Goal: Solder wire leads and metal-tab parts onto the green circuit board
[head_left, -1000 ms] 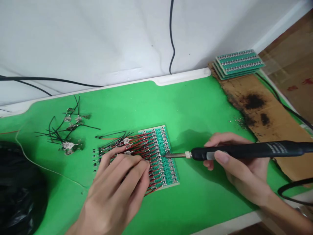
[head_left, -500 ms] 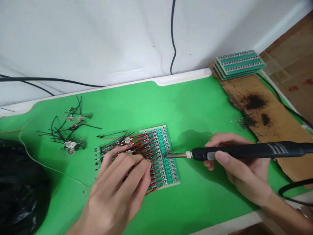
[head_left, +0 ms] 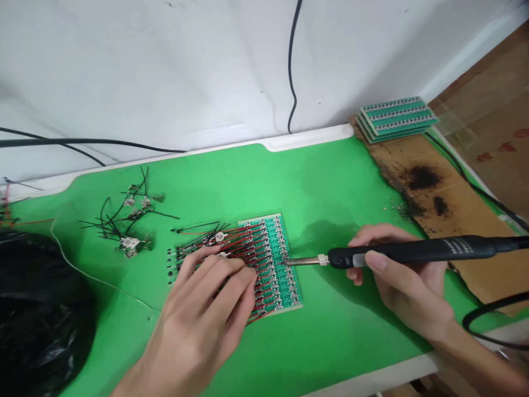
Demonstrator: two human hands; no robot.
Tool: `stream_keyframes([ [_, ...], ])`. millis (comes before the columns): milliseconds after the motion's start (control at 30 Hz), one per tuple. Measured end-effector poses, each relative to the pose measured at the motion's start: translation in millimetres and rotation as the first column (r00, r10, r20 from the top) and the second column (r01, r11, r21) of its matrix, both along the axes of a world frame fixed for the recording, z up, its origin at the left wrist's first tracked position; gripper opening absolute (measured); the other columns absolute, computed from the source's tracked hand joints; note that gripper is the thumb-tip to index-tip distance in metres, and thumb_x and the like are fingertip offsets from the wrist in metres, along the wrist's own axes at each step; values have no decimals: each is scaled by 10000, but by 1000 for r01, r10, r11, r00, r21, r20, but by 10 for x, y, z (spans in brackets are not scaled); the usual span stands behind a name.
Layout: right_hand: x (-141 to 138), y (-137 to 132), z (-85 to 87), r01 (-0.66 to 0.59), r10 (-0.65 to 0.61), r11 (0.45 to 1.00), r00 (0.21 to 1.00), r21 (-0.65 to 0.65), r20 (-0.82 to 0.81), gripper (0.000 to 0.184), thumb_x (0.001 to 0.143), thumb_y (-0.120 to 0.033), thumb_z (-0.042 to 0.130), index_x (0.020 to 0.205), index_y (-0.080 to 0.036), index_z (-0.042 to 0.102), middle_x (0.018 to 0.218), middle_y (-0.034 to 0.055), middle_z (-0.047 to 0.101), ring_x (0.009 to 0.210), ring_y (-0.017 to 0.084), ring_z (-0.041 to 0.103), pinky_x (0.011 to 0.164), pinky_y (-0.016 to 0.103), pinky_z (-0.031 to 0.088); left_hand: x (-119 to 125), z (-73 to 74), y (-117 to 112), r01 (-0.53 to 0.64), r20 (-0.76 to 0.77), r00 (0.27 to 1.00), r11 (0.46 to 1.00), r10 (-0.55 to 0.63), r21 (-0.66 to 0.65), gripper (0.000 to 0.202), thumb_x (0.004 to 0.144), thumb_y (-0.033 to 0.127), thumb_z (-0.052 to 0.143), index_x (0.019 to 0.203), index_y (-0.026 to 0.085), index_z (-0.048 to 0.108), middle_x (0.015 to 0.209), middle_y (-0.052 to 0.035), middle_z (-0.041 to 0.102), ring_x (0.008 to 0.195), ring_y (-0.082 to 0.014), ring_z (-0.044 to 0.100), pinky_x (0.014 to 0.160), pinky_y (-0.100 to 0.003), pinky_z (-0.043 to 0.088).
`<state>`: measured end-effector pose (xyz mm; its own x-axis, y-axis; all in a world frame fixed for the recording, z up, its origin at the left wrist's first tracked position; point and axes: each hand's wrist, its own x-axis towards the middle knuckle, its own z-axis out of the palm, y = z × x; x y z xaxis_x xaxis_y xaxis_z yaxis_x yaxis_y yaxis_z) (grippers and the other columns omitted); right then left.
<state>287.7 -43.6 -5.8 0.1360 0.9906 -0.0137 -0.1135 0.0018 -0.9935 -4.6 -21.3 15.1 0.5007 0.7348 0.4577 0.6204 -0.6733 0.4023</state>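
At the left edge, a black plastic bag (head_left: 41, 314) bulges onto the green mat (head_left: 264, 182), whose far side meets a white wall (head_left: 165, 66) beneath black cables (head_left: 95, 142). Right of the bag lies a loose clump of black-wired components (head_left: 128, 215), well apart from the circuit board panel (head_left: 276, 275) at mid-mat. Rows of red and black wires (head_left: 243, 242) fan leftward off the panel. The left hand (head_left: 202, 314) rests on those wires, fingers spread and pressing down, pinching nothing. The right hand (head_left: 400, 286) is closed around a black soldering iron (head_left: 409, 253), its metal tip (head_left: 300, 262) at the panel's right edge; whether it touches, I cannot tell. Open mat lies beyond the panel and to its right. Farther right, a stack of green boards (head_left: 397, 118) sits on scorched cardboard (head_left: 438, 220). Compared with the earlier frames, the whole scene sits slightly lower in view, while both hands remain at the panel.
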Motion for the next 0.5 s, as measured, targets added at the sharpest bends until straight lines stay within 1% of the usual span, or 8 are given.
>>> stream_keyframes([
  [100, 1, 3, -25, 4, -3, 1000, 1000, 14, -18, 140, 988, -376, 892, 1014, -239, 877, 778, 39, 780, 569, 173, 737, 484, 241, 618, -36, 37, 19, 47, -51, 998, 999, -47, 4, 218, 1028, 71, 735, 1210, 190, 716, 1095, -29, 798, 963, -175, 747, 1025, -401, 587],
  [200, -3, 7, -37, 5, -3, 999, 999, 36, -37, 114, 989, -359, 892, 1015, -248, 887, 777, 39, 782, 570, 172, 737, 482, 238, 612, -83, 67, 40, 84, -129, 988, 996, -88, -33, 244, 1069, 183, 731, 1310, 167, 695, 1169, -71, 780, 1031, -218, 721, 970, -410, 572],
  [333, -16, 35, -39, 25, -22, 998, 997, 53, -70, 90, 983, -339, 895, 991, -249, 900, 734, 37, 773, 563, 166, 734, 481, 223, 604, -103, 46, 53, 74, -138, 988, 997, -74, -11, 276, 1087, 230, 722, 1343, 145, 663, 1179, -84, 760, 1060, -233, 699, 982, -423, 563],
  [433, -21, 70, -30, 76, -68, 995, 992, 70, -103, 106, 945, -337, 919, 949, -232, 903, 705, 38, 767, 523, 171, 719, 442, 227, 585, -63, -5, 54, 39, -135, 990, 999, -38, 7, 247, 1094, 241, 712, 1321, 152, 672, 1190, -88, 756, 1079, -234, 709, 1003, -433, 571],
  [500, -18, 88, -19, 101, -90, 991, 988, 85, -122, 115, 926, -336, 923, 932, -223, 905, 702, 37, 765, 505, 169, 709, 422, 227, 574, -16, -39, 52, 7, -135, 991, 1000, -6, 12, 219, 1098, 245, 702, 1297, 157, 680, 1190, -94, 755, 1078, -237, 716, 992, -440, 581],
])
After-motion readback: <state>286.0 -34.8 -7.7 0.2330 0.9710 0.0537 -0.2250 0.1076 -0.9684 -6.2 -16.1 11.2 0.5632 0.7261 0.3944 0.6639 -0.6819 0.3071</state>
